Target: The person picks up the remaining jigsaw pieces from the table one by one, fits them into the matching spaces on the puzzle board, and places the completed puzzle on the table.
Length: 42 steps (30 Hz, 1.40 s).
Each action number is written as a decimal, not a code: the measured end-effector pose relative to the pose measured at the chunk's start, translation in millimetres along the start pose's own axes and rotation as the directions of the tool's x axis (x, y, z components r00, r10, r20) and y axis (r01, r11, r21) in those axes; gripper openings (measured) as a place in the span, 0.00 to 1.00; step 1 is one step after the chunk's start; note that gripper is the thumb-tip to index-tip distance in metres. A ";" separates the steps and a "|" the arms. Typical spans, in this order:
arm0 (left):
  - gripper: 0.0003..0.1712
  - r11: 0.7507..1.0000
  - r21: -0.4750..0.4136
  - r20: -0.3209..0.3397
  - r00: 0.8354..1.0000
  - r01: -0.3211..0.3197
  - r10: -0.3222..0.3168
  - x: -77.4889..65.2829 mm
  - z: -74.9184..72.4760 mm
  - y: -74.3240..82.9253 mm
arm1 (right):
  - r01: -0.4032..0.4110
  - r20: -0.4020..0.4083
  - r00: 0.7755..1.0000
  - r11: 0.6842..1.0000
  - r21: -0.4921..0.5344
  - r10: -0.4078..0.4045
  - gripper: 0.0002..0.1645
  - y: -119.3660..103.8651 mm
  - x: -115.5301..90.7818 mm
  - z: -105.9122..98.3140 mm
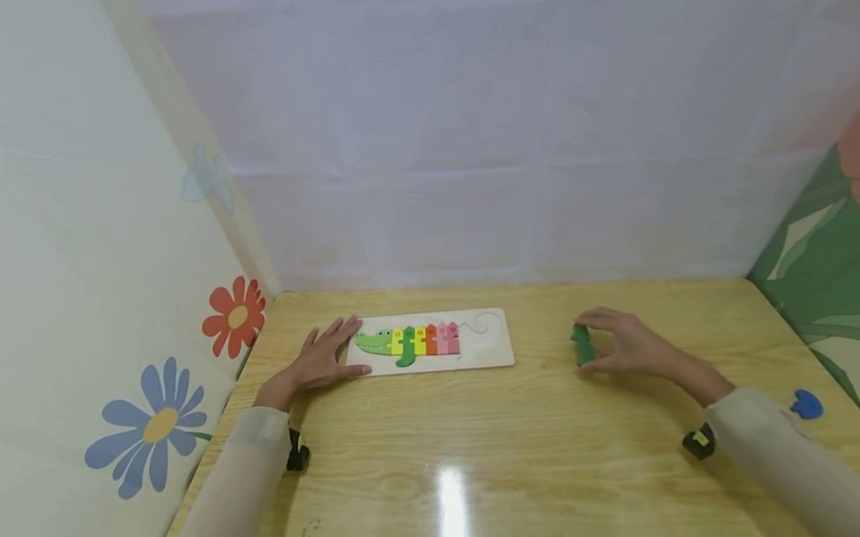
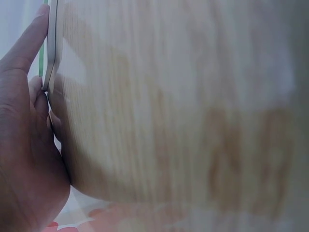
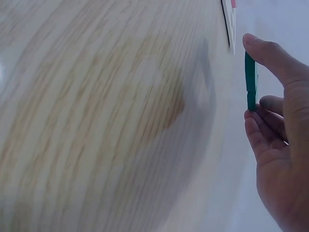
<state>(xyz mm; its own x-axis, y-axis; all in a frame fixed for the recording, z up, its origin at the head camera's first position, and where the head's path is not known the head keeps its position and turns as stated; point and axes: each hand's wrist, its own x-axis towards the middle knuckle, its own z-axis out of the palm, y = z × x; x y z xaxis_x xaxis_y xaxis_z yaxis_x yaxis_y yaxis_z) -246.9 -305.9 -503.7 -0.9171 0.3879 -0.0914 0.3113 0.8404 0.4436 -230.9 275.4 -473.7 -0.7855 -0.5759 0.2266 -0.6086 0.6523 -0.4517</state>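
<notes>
A pale wooden puzzle board (image 1: 491,345) lies at the back of the table, with a crocodile of coloured pieces set in it. The green head (image 1: 372,344) is at the left, followed by yellow, green, orange and pink pieces; a bare tail outline shows at the right. My left hand (image 1: 321,362) rests at the board's left end, fingers spread and straight, thumb along the front edge. To the right of the board, my right hand (image 1: 633,345) pinches a green puzzle piece (image 1: 583,345) between thumb and fingers. In the right wrist view the piece (image 3: 249,77) appears edge-on, above the tabletop.
A blue puzzle piece (image 1: 806,404) lies at the table's right side, beyond the right sleeve (image 1: 782,436). Cloth-covered walls stand at the back (image 1: 467,137), left and right of the wooden table (image 1: 527,442).
</notes>
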 end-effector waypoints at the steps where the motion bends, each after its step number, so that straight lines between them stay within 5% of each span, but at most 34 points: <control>1: 0.62 1.000 -0.001 -0.002 1.000 -0.001 0.001 -0.1 -0.5 0.2 | 0.003 0.001 1.000 1.000 0.003 -0.003 0.48 -0.6 1.3 0.4; 42: 0.62 1.000 -0.022 0.008 1.000 0.016 -0.016 -1.6 -2.3 2.6 | 0.045 0.049 0.998 0.997 0.058 -0.048 0.51 -31.1 50.0 18.3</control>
<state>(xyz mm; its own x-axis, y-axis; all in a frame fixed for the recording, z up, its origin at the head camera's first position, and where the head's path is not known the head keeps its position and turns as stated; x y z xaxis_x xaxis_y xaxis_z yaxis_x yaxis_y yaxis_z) -245.2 -305.3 -500.4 -0.9199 0.3777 -0.1053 0.2913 0.8380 0.4613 -249.2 217.4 -464.1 -0.7492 -0.6296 0.2057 -0.6356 0.5961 -0.4906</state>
